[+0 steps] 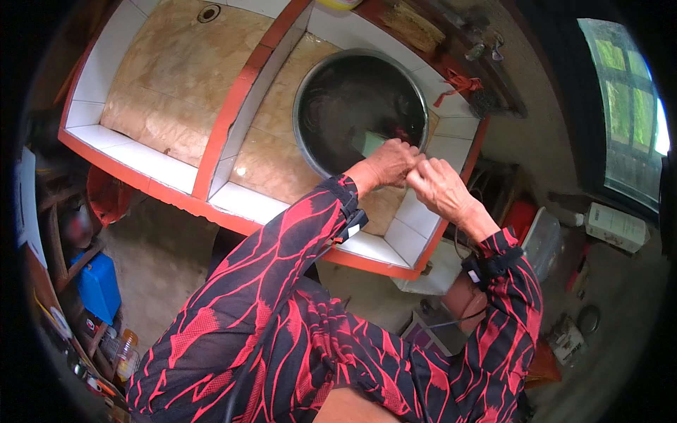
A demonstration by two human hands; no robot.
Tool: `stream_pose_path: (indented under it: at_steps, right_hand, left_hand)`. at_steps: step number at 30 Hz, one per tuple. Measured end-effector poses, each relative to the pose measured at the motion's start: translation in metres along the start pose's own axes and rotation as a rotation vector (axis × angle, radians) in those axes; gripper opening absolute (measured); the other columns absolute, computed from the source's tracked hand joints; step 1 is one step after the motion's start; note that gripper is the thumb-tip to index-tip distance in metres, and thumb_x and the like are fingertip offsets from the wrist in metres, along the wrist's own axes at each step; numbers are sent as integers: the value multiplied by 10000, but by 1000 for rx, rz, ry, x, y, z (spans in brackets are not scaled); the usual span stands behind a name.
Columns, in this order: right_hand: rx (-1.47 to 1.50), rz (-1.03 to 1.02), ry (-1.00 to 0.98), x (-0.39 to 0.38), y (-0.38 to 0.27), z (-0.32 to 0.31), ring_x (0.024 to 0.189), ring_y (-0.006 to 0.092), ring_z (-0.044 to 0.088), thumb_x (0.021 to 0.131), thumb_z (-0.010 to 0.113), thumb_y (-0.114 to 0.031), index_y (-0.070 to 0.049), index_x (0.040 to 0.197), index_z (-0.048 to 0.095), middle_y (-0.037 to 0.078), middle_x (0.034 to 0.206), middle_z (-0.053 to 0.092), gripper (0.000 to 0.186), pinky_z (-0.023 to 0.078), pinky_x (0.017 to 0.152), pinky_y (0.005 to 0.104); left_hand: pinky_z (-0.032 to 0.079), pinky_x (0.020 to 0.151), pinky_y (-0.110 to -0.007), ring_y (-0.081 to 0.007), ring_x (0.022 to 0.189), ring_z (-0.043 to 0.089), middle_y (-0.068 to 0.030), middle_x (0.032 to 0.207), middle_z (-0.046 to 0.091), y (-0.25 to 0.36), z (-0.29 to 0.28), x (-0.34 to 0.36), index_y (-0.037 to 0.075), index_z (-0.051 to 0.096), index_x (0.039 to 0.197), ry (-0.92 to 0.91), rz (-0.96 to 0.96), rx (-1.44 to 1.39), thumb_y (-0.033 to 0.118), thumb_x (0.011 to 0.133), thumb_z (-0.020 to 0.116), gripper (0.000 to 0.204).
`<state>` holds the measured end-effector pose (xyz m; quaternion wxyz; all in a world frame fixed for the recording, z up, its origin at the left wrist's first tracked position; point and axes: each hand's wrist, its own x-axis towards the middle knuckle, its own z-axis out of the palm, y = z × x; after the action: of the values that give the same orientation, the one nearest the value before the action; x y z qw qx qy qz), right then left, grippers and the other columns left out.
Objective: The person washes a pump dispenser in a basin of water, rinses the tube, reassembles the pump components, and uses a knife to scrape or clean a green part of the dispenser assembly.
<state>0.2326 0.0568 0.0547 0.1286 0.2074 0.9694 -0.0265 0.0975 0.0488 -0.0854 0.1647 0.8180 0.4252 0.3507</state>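
Observation:
A large dark metal wok [331,84] sits sunk in a tiled stove top, with water and a pale green scrubbing pad [371,142] inside it. My left hand [386,166] is closed into a fist at the wok's near rim. My right hand [441,187] is right beside it, fingers curled and touching the left hand's fingertips. Something small seems pinched between the two hands, but it is hidden. Both sleeves are black with red streaks.
The stove [176,176] has white tiles, red edging and a tan stone top with a second basin [183,70] to the left. A blue container [99,285] and bottles stand at lower left. A white box [615,225] and a window [627,106] are on the right.

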Motion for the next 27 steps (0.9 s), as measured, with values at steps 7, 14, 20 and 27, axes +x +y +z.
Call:
stream_pose_path:
  at_steps: [7, 14, 20, 27]
  right_hand:
    - [402, 508, 321, -36, -2, -45, 857, 290, 587, 736, 702, -79, 18, 1084, 473, 198, 972, 529, 427, 503, 742, 371]
    - [795, 910, -52, -3, -10, 8, 739, 328, 659, 848, 644, -475, 40, 1050, 454, 211, 847, 622, 585, 535, 647, 381]
    - [-320, -135, -182, -21, 2, 1, 765, 317, 590, 841, 647, -237, -17, 985, 470, 104, 883, 586, 317, 506, 692, 374]
    - [721, 1045, 178, -41, -14, 7, 784, 283, 610, 858, 624, -455, 47, 1140, 439, 205, 953, 575, 605, 538, 679, 435]
  left_hand:
    - [524, 636, -396, -302, 714, 646, -85, 803, 657, -28, -25, 6, 137, 640, 861, 148, -186, -187, 283, 634, 754, 293]
    - [505, 661, -385, -272, 731, 634, -72, 782, 611, 7, -1, 6, 129, 595, 881, 89, -111, 28, 356, 652, 724, 347]
    - [485, 664, -357, -243, 723, 627, -57, 782, 603, 14, 6, -3, 110, 588, 882, -20, 65, 64, 341, 661, 714, 344]
    - [482, 666, -363, -248, 728, 626, -69, 782, 598, 19, 7, 3, 100, 585, 884, 29, -32, 38, 313, 649, 723, 346]
